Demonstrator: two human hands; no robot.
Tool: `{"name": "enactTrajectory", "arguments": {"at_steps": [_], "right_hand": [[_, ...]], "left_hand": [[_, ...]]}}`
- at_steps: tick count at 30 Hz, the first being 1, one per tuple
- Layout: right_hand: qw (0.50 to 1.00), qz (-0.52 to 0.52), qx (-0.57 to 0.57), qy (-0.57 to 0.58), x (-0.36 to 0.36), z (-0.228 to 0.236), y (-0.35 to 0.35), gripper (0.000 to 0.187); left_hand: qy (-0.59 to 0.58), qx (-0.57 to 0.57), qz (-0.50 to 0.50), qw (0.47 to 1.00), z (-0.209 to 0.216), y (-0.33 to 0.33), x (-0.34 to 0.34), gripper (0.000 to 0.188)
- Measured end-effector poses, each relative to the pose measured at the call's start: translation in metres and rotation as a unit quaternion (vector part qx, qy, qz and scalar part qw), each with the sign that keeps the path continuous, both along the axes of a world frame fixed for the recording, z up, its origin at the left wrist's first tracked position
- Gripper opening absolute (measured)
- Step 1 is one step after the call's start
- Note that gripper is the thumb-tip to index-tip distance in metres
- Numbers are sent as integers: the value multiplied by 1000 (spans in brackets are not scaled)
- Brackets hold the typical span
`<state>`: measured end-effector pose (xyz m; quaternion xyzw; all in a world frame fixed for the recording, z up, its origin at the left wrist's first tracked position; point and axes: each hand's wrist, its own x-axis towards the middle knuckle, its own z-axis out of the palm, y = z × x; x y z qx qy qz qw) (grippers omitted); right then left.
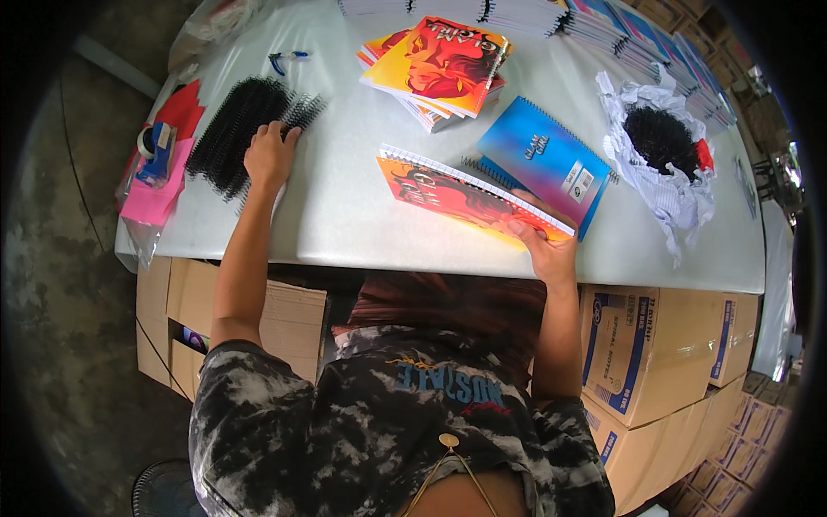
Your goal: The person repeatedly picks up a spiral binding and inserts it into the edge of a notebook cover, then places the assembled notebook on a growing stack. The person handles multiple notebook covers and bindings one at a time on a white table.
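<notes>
My left hand (270, 155) reaches onto a pile of black plastic binding coils (231, 142), its fingers bent down over coils at the pile's right edge. The fingertips are partly hidden, so how many coils they hold is unclear. In my right hand (549, 252) is a notebook (469, 200) with a red and orange illustrated cover. I grip it at its right end, thumb on the cover, and it stands tilted above the table with a row of holes along its upper edge. Behind it lies a blue and pink notebook (538, 159) with a black coil.
Further back sits a stack of orange notebooks (439, 69). Crumpled striped cloth (616, 112) holds a heap of black coils (662, 138) at right. Blue-handled pliers (289, 59) and a tape dispenser (155, 153) lie left. Cardboard boxes (659, 345) stand below the table.
</notes>
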<state>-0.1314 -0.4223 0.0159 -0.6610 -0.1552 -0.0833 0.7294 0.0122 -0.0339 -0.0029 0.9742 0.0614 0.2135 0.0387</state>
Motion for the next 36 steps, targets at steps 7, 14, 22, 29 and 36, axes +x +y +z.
{"name": "enactTrajectory", "arguments": {"at_steps": [7, 14, 22, 29, 36], "right_hand": [[999, 9, -3, 31, 2, 3, -5, 28], [999, -17, -40, 21, 5, -1, -9, 29], [999, -14, -44, 11, 7, 6, -6, 26], [998, -53, -33, 7, 12, 4, -6, 25], [998, -61, -18, 3, 9, 7, 0, 24]], "left_hand": [[22, -127, 98, 987, 53, 4, 2, 36], [159, -15, 121, 980, 77, 10, 13, 40], [3, -243, -66, 968, 79, 7, 8, 28], [199, -470, -341, 790, 91, -96, -66, 32], [239, -511, -325, 759, 88, -98, -63, 41]]}}
